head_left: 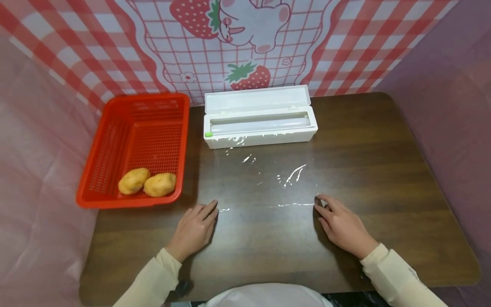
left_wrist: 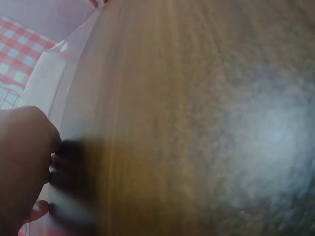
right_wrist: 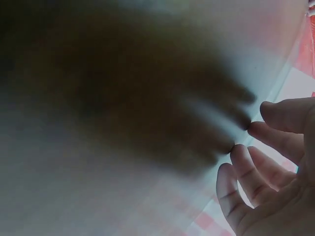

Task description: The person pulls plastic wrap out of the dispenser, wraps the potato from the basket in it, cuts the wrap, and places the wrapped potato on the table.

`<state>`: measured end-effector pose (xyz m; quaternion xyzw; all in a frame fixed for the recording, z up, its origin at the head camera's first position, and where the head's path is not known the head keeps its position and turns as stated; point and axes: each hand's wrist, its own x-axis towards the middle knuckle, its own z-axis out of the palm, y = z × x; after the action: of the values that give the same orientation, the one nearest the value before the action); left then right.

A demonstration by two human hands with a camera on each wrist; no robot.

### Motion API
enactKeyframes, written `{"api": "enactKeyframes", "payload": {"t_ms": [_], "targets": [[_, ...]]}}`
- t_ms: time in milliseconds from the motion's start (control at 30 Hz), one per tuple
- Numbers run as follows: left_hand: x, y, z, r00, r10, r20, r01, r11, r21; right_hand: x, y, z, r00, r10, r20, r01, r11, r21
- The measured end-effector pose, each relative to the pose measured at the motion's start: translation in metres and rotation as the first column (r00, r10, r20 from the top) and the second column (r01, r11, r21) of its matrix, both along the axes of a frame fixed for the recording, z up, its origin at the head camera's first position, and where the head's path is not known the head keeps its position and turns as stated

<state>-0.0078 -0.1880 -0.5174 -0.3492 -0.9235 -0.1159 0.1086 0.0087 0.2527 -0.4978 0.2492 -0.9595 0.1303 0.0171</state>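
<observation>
A sheet of clear plastic wrap (head_left: 264, 175) stretches from a white wrap dispenser box (head_left: 264, 136) toward me over the brown table (head_left: 376, 162). At the wrap's near left corner my left hand (head_left: 194, 228) rests its fingertips, fingers extended. My right hand (head_left: 343, 226) touches the near right corner with spread fingertips. In the right wrist view, its fingers (right_wrist: 246, 172) meet the shiny table surface and stand apart from one another. The left wrist view shows the left hand (left_wrist: 24, 162) beside the film edge, part of its fingers hidden.
A red plastic basket (head_left: 185, 149) with two potatoes (head_left: 160, 184) inside stands at the left. The dispenser's lid (head_left: 257, 100) is raised, with a green piece (head_left: 208, 134) at its left front. A red checkered cloth (head_left: 353, 47) hangs behind the table.
</observation>
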Motion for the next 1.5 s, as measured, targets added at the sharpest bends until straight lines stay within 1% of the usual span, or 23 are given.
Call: {"api": "enactKeyframes", "payload": {"t_ms": [167,300,400,567,633,700,767,800,867,933,1000,1067,1133,1167,1200,1233,1267,1300,1333,1367,1400,1433,1500], "targets": [[0.002,-0.001,0.001,0.999,0.011,0.031,-0.010,1.000,-0.010,0.000,0.004,0.001,1.000,0.018,-0.024,-0.019,1.000,-0.012],[0.002,-0.001,0.002,0.999,0.009,0.037,-0.009,1.000,0.012,-0.004,0.007,0.005,0.998,0.042,-0.055,-0.045,0.998,-0.054],[0.001,0.000,0.002,0.999,0.013,0.039,-0.014,0.999,0.041,-0.010,0.007,0.010,0.996,0.054,-0.069,-0.059,0.995,-0.079],[0.000,0.005,0.003,0.999,0.032,0.043,-0.035,0.997,0.064,-0.024,0.004,0.017,0.994,0.095,-0.053,-0.098,0.994,-0.051],[0.000,0.007,0.005,0.999,0.037,0.030,-0.039,0.997,0.065,-0.031,0.002,0.021,0.992,0.111,-0.052,-0.113,0.993,-0.040],[-0.002,0.007,0.008,0.999,0.037,-0.002,-0.036,0.997,0.069,-0.040,0.001,0.027,0.989,0.125,-0.075,-0.128,0.991,-0.038],[-0.004,0.007,0.015,0.998,0.035,-0.045,-0.031,0.996,0.086,-0.049,0.002,0.035,0.986,0.130,-0.108,-0.137,0.989,-0.058],[-0.006,0.006,0.020,0.997,0.033,-0.066,-0.027,0.995,0.099,-0.054,0.003,0.039,0.984,0.127,-0.125,-0.137,0.988,-0.073],[-0.010,0.002,0.033,0.994,0.031,-0.101,-0.017,0.991,0.136,-0.064,0.006,0.047,0.983,0.107,-0.148,-0.123,0.987,-0.105],[-0.016,-0.002,0.049,0.991,0.030,-0.130,-0.005,0.983,0.185,-0.073,0.011,0.054,0.987,0.065,-0.145,-0.085,0.987,-0.139],[-0.025,-0.007,0.066,0.985,0.033,-0.170,0.012,0.966,0.258,-0.082,0.017,0.057,0.993,0.008,-0.120,-0.028,0.986,-0.164],[-0.032,-0.014,0.082,0.977,0.061,-0.206,0.013,0.940,0.340,-0.092,0.023,0.059,0.995,-0.042,-0.088,0.024,0.982,-0.189],[-0.041,-0.023,0.095,0.965,0.109,-0.239,-0.006,0.919,0.394,-0.102,0.028,0.056,0.995,-0.078,-0.066,0.062,0.973,-0.221],[-0.046,-0.029,0.101,0.963,0.138,-0.231,-0.034,0.914,0.404,-0.106,0.030,0.054,0.994,-0.097,-0.055,0.082,0.969,-0.232],[-0.050,-0.037,0.106,0.963,0.172,-0.208,-0.077,0.914,0.398,-0.110,0.032,0.052,0.993,-0.112,-0.046,0.097,0.965,-0.245],[-0.055,-0.046,0.111,0.964,0.205,-0.168,-0.132,0.921,0.366,-0.113,0.033,0.049,0.992,-0.122,-0.041,0.108,0.961,-0.255],[-0.059,-0.055,0.115,0.964,0.237,-0.122,-0.189,0.931,0.313,-0.116,0.033,0.047,0.991,-0.132,-0.034,0.119,0.958,-0.262],[-0.063,-0.064,0.118,0.960,0.272,-0.064,-0.249,0.937,0.245,-0.119,0.033,0.045,0.990,-0.139,-0.031,0.125,0.954,-0.272],[-0.067,-0.072,0.120,0.953,0.303,0.006,-0.300,0.939,0.167,-0.121,0.031,0.044,0.989,-0.143,-0.027,0.130,0.952,-0.278],[-0.070,-0.080,0.121,0.941,0.328,0.078,-0.334,0.939,0.084,-0.124,0.030,0.042,0.989,-0.145,-0.023,0.132,0.950,-0.284],[-0.074,-0.087,0.121,0.927,0.349,0.136,-0.353,0.936,0.006,-0.126,0.028,0.042,0.990,-0.141,-0.020,0.129,0.948,-0.291],[-0.076,-0.093,0.122,0.912,0.362,0.195,-0.356,0.932,-0.063,-0.129,0.025,0.041,0.990,-0.138,-0.016,0.127,0.946,-0.297],[-0.082,-0.101,0.120,0.877,0.378,0.297,-0.343,0.925,-0.165,-0.135,0.019,0.040,0.991,-0.132,-0.007,0.123,0.944,-0.307]]}}
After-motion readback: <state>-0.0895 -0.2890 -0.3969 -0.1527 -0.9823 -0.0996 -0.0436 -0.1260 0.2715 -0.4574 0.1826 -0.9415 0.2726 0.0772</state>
